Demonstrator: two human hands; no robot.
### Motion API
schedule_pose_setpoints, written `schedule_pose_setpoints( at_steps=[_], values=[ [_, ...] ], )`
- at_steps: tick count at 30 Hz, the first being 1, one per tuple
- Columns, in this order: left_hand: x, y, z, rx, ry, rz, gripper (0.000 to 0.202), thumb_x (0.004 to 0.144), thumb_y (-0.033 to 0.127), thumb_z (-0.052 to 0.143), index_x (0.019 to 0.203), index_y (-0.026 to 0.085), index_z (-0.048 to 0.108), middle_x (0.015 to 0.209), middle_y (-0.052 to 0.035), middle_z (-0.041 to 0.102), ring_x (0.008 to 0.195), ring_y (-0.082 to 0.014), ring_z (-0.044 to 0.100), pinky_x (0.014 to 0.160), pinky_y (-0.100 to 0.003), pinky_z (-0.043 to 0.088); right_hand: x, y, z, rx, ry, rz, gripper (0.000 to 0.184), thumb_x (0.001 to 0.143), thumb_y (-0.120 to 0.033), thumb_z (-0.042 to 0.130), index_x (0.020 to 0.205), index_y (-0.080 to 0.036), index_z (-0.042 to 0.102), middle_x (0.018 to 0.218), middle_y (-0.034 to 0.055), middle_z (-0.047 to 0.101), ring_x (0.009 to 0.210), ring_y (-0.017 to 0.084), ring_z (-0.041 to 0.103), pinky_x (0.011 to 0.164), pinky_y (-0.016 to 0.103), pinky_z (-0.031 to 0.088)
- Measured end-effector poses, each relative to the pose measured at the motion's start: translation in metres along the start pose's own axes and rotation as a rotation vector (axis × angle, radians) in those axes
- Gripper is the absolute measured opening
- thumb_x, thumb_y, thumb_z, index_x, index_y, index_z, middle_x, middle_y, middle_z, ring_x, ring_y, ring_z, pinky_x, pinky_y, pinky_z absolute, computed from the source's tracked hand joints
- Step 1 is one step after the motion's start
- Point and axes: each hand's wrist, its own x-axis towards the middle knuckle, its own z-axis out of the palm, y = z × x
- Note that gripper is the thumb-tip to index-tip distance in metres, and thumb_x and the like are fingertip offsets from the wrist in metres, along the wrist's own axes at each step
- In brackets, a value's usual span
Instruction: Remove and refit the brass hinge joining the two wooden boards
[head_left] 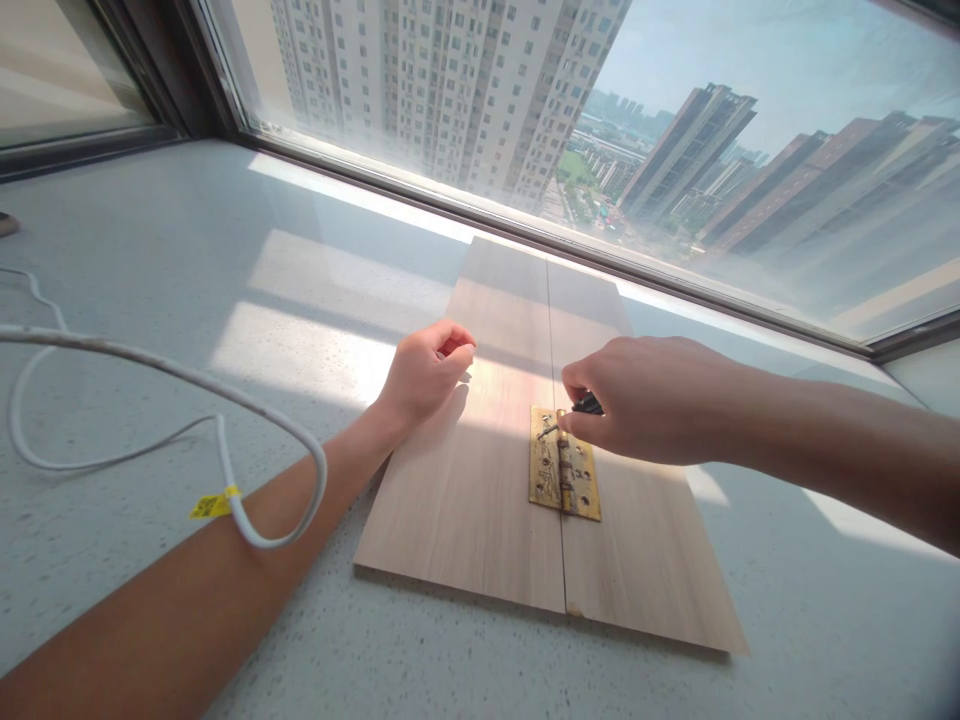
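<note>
My right hand (637,400) is closed around a screwdriver (589,404) with a black handle. Its thin shaft slants down to the left, and the tip is at an upper hole in the left leaf of a worn brass hinge (546,470). The hinge lies across the seam between two pale wooden boards, the left board (472,500) and the right board (645,550). Above the left board's outer edge, my left hand (431,370) has its fingers curled and thumb pressed in. What it holds, if anything, is hidden.
A white cable (225,385) with a yellow tag (215,502) loops in front of my left forearm. Both boards rest on a speckled white sill (300,620). Beyond them runs the window frame (480,225), with tall buildings outside.
</note>
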Motion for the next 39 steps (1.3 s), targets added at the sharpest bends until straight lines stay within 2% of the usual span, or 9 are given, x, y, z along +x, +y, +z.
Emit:
schedule_pose_setpoints(
  at_steps=[4, 11, 15, 22, 27, 30, 34, 36, 39],
  values=[
    [0.0, 0.001, 0.0, 0.002, 0.005, 0.004, 0.014, 0.078, 0.028, 0.054, 0.08, 0.018, 0.063, 0.072, -0.0022, 0.065, 0.062, -0.0137, 0.061, 0.059, -0.026, 0.05, -0.006, 0.005, -0.001, -0.012, 0.001, -0.161, 0.019, 0.079, -0.036, 0.053, 0.092, -0.022, 0.055, 0.076, 0.0044, 0.062, 0.056, 0.016, 0.049, 0.049, 0.027, 0.029],
    [0.0, 0.003, -0.001, 0.016, 0.003, -0.005, 0.014, 0.077, 0.028, 0.053, 0.08, 0.018, 0.063, 0.072, -0.0024, 0.065, 0.063, -0.0137, 0.061, 0.06, -0.027, 0.051, -0.005, 0.015, 0.001, -0.263, 0.142, -0.392, 0.016, 0.089, -0.026, 0.048, 0.076, -0.02, 0.055, 0.069, 0.002, 0.056, 0.051, 0.012, 0.04, 0.05, 0.029, 0.019],
    [0.0, 0.003, -0.001, 0.027, 0.004, 0.004, 0.014, 0.078, 0.028, 0.053, 0.079, 0.018, 0.064, 0.072, -0.0022, 0.065, 0.064, -0.0141, 0.061, 0.06, -0.027, 0.051, -0.004, 0.018, 0.009, -0.275, 0.177, -0.496, 0.019, 0.091, -0.022, 0.046, 0.073, -0.018, 0.053, 0.066, 0.0014, 0.053, 0.049, 0.01, 0.035, 0.05, 0.03, 0.018],
    [-0.001, 0.002, 0.0, 0.021, 0.007, -0.002, 0.013, 0.078, 0.028, 0.054, 0.078, 0.018, 0.063, 0.071, -0.0019, 0.065, 0.062, -0.0137, 0.061, 0.059, -0.027, 0.051, -0.003, 0.014, 0.008, -0.156, 0.14, -0.388, 0.032, 0.091, -0.04, 0.045, 0.068, -0.019, 0.053, 0.058, 0.0007, 0.052, 0.046, 0.011, 0.034, 0.049, 0.028, 0.02],
    [-0.001, 0.003, 0.0, 0.026, 0.021, -0.004, 0.018, 0.08, 0.03, 0.052, 0.076, 0.018, 0.064, 0.071, -0.0016, 0.064, 0.06, -0.012, 0.057, 0.054, -0.024, 0.046, 0.003, 0.002, -0.005, -0.023, 0.028, -0.099, 0.042, 0.088, -0.047, 0.042, 0.059, -0.018, 0.052, 0.056, 0.0037, 0.053, 0.045, 0.012, 0.04, 0.046, 0.028, 0.027],
    [-0.002, 0.01, -0.001, 0.114, 0.027, 0.031, 0.032, 0.085, 0.035, 0.046, 0.058, 0.019, 0.054, 0.055, 0.0021, 0.052, 0.049, -0.0092, 0.045, 0.047, -0.024, 0.035, 0.005, -0.002, -0.006, -0.011, -0.015, 0.026, 0.045, 0.088, -0.049, 0.039, 0.057, -0.018, 0.051, 0.057, 0.0056, 0.054, 0.045, 0.014, 0.042, 0.045, 0.029, 0.029],
    [-0.006, 0.018, 0.0, 0.246, 0.027, 0.145, 0.047, 0.082, 0.036, 0.049, 0.049, 0.02, 0.02, 0.047, 0.006, 0.019, 0.045, -0.0076, 0.023, 0.045, -0.025, 0.02, -0.002, 0.001, 0.002, -0.043, 0.052, -0.041, 0.029, 0.083, -0.046, 0.047, 0.08, -0.019, 0.057, 0.069, 0.0054, 0.06, 0.053, 0.017, 0.049, 0.046, 0.029, 0.03],
    [-0.008, 0.018, 0.001, 0.257, 0.024, 0.168, 0.047, 0.078, 0.029, 0.05, 0.049, 0.02, 0.014, 0.048, 0.0061, 0.014, 0.046, -0.0071, 0.018, 0.045, -0.026, 0.016, -0.007, 0.005, 0.005, -0.053, 0.08, -0.127, 0.019, 0.082, -0.039, 0.052, 0.089, -0.021, 0.054, 0.072, 0.0035, 0.061, 0.056, 0.017, 0.05, 0.047, 0.028, 0.03],
    [-0.008, 0.015, 0.001, 0.235, 0.045, 0.181, 0.042, 0.071, 0.019, 0.048, 0.047, 0.021, 0.014, 0.048, 0.0061, 0.013, 0.045, -0.0064, 0.016, 0.045, -0.026, 0.013, -0.012, 0.008, 0.008, -0.128, 0.113, -0.22, 0.01, 0.084, -0.031, 0.052, 0.079, -0.022, 0.052, 0.067, 0.0006, 0.059, 0.052, 0.014, 0.046, 0.046, 0.028, 0.025]
  ],
)
